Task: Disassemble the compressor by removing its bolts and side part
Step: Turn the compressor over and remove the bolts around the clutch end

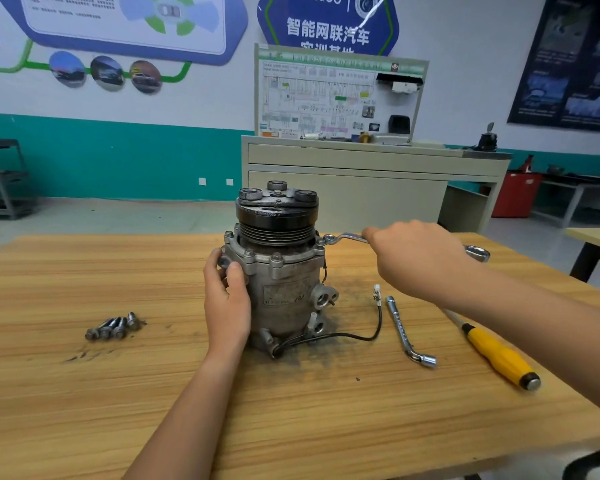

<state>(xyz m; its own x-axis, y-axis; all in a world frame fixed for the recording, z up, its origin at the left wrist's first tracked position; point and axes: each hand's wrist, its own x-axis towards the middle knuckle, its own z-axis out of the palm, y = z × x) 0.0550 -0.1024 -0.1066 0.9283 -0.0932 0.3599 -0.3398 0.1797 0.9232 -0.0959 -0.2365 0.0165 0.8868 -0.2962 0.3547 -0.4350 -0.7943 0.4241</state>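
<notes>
A grey metal compressor [284,289] stands upright in the middle of the wooden table [153,393], its black pulley [277,216] on top. My left hand [226,299] grips the compressor's left side just under the bolted flange. My right hand [416,258] holds a ring spanner [347,238]. The spanner's ring end sits on a flange bolt [328,239] at the compressor's upper right. Other bolts still stand in the flange [277,258]. Several removed bolts [113,327] lie together on the table to the left.
An L-shaped socket wrench [404,329] and a yellow-handled screwdriver [496,351] lie on the table to the right. A black wire with a connector [378,299] trails from the compressor's base. Dark grime surrounds the base. A beige training bench [361,168] stands behind the table.
</notes>
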